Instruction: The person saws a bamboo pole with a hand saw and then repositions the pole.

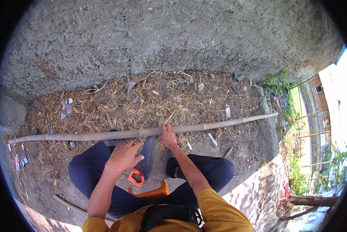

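Observation:
A long bamboo pole (pixel 204 127) lies crosswise in front of my knees, reaching from far left to far right. My right hand (pixel 168 137) is on the pole near its middle, with the fingers laid over it and closed on it. Just short of the pole is my left hand (pixel 124 156), its thumb out and fingers apart, with nothing in it. Between my feet, a handsaw with an orange handle (pixel 136 176) rests with its grey-blue blade (pixel 146 152) pointing toward the pole. My left hand is beside the saw, apart from its handle.
An orange stool (pixel 156 191) is under me. A rough grey wall (pixel 173 34) rises beyond the pole. Dry leaves, straw and plastic scraps (pixel 65 108) litter the dirt. Another thin pole (pixel 70 205) lies at lower left; a log (pixel 312 200) is at right.

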{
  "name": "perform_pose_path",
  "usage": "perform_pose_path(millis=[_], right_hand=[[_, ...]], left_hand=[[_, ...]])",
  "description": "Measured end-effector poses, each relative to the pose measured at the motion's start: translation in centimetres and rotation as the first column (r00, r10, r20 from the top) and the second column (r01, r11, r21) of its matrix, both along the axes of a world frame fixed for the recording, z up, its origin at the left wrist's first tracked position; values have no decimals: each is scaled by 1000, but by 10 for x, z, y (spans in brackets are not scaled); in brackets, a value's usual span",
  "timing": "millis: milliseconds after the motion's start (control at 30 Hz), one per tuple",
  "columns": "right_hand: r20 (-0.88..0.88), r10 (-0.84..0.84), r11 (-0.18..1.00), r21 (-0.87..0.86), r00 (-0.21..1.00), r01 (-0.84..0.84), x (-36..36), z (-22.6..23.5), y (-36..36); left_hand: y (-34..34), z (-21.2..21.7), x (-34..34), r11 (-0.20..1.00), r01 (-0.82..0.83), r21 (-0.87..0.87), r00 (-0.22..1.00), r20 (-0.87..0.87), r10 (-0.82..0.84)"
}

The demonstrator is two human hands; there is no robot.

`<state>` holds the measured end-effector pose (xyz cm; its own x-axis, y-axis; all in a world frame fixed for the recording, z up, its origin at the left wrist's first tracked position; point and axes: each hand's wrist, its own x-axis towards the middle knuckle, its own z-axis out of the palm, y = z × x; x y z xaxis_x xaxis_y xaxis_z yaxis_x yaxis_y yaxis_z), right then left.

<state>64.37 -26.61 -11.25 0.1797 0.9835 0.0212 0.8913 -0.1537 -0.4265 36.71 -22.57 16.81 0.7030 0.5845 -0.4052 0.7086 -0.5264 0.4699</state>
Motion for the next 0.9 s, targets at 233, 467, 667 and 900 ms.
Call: perform_pose_path(millis=[233, 467, 667, 900], right_hand=[[-7, 57, 996, -75, 998, -57, 4, 0, -9], [-66, 76, 982, -167, 995, -86, 2, -8, -14], [-96, 21, 989, -146, 995, -35, -2, -34, -15], [-105, 18, 993, -112, 994, -29, -2, -39, -24]], left_hand=[[-1, -2, -5, 1000, 8, 12, 1000, -1, -8], [0, -22, -4, 998, 32, -56, 998, -55, -35], [5, -33, -5, 995, 53, -81, 998, -40, -56], [7, -30, 0, 990, 74, -123, 995, -64, -82]])
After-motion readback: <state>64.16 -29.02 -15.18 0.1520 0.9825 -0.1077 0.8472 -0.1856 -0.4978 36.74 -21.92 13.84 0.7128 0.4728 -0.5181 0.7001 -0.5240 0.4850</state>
